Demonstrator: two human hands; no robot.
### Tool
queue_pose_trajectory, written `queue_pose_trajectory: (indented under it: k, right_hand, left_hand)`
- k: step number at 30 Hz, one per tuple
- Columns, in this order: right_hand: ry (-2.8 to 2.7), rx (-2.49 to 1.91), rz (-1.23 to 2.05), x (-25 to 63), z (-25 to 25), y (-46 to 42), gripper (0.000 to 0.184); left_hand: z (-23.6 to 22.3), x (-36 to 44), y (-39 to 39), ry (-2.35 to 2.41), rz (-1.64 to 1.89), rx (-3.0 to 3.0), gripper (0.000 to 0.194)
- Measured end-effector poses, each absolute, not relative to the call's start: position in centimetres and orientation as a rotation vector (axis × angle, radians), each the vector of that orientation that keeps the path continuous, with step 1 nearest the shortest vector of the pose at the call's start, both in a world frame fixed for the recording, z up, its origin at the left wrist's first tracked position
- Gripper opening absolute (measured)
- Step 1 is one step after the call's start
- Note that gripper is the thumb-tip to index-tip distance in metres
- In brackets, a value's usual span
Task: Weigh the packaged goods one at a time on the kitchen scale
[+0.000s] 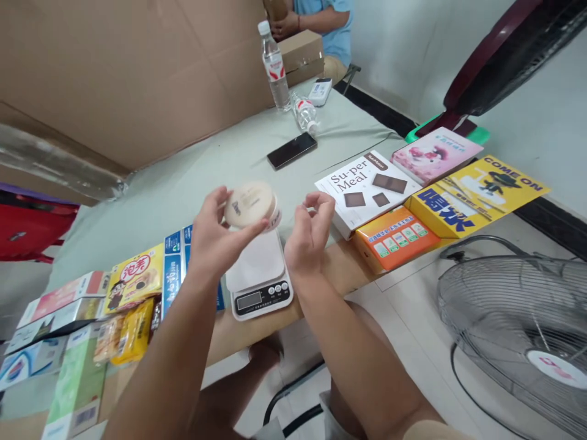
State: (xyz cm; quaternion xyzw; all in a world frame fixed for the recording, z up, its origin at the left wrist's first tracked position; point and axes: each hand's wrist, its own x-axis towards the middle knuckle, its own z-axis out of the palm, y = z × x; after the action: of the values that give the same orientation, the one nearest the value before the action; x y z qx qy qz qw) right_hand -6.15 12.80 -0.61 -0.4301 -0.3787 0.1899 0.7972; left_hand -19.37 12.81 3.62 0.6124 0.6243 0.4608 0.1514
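Observation:
My left hand [213,235] grips a round cream-coloured tub [250,205] by its sides, thumb in front and fingers behind. Faint print shows on the tub's flat face, which is tilted toward me. Beneath it, a white kitchen scale [257,269] with a small dark display lies near the table's front edge. To the right of the tub, apart from it, my right hand [309,235] is closed with curled fingers; what they hold, if anything, is hidden. Blue boxes [173,269] stand just left of the scale, partly behind my left forearm.
Several packaged goods lie at left, including a yellow box [135,278]. At right are a white Su-per Meal box [367,189], an orange box [397,238] and a yellow box [477,192]. A phone [292,150] and bottles [275,67] lie farther back. A fan [518,330] stands right; another person [321,27] sits behind.

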Motion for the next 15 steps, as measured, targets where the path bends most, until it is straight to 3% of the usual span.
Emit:
queue_pose_trajectory:
  k: [3,7,11,15]
  right_hand:
    - [-0.583,-0.898,0.542,-5.7,0.0,12.9,0.023]
    - [-0.288,-0.663,1.049,-5.6,0.7,13.6,0.024]
    - [-0.222,-0.585,1.166,-5.2,1.1,14.3,0.027]
    - [-0.053,-0.476,1.231,-3.8,1.5,14.6,0.025]
  left_hand:
    - [7.6,-15.6,16.2,1.595,1.376,2.009,0.097]
    - [11.0,-9.5,19.6,1.315,1.192,2.290,0.090]
    - [10.1,-4.1,22.6,1.137,0.962,2.390,0.079]
    - [6.9,-0.6,25.6,1.038,1.029,2.370,0.078]
